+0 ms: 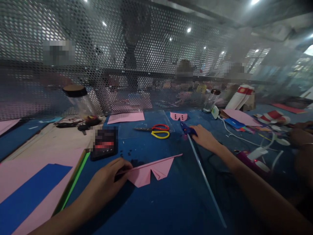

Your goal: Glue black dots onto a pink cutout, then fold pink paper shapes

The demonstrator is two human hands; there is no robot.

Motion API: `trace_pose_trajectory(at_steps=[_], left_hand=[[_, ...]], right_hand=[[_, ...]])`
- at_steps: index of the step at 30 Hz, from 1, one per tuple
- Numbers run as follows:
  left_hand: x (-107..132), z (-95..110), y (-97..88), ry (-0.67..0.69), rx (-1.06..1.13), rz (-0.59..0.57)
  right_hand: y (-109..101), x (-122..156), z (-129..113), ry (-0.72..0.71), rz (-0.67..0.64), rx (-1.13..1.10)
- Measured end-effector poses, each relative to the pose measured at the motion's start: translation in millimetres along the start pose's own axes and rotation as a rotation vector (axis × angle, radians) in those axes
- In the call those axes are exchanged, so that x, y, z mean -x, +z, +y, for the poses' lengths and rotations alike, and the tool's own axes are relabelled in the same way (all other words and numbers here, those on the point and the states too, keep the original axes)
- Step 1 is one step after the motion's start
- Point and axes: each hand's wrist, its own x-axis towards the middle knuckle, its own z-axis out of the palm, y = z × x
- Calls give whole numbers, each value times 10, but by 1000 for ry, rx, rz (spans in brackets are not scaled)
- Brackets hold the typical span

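Note:
My left hand point(107, 179) pinches the left end of a folded pink paper piece point(149, 171) with zigzag points, held just above the blue table point(156, 202). My right hand point(204, 137) reaches forward and grips a blue glue gun point(187, 130), whose long clear glue stick point(205, 178) runs back toward me. Scissors with a red and a yellow handle point(156, 130) lie beyond the paper, left of the glue gun.
Pink and blue paper sheets point(31, 186) lie at the left, with a dark phone point(104, 143) beside them. A small pink cutout point(178, 116), jars, white cables and red-white items sit at the back and right. Another person's hand point(299, 135) works at far right. A perforated metal screen stands behind.

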Motion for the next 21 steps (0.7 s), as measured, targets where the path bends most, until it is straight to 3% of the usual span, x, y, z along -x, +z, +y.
trace_pose_trajectory(at_steps=[6,12,15,17,21], left_hand=[[-13,39,-6,3,-7,-4],[-8,74,9,1,-13,26],[-5,71,13,2,-2,42],[-9,69,14,15,-3,51],[-23,72,15,17,-14,44]], right_hand=[[-173,-22,-68,17,-17,-317],[-248,169,-497,-82,-197,-658],[-257,315,-741,-92,-370,-864],[-273,407,-866,-119,-434,-917],[-324,560,-1039,-175,-442,-895]])
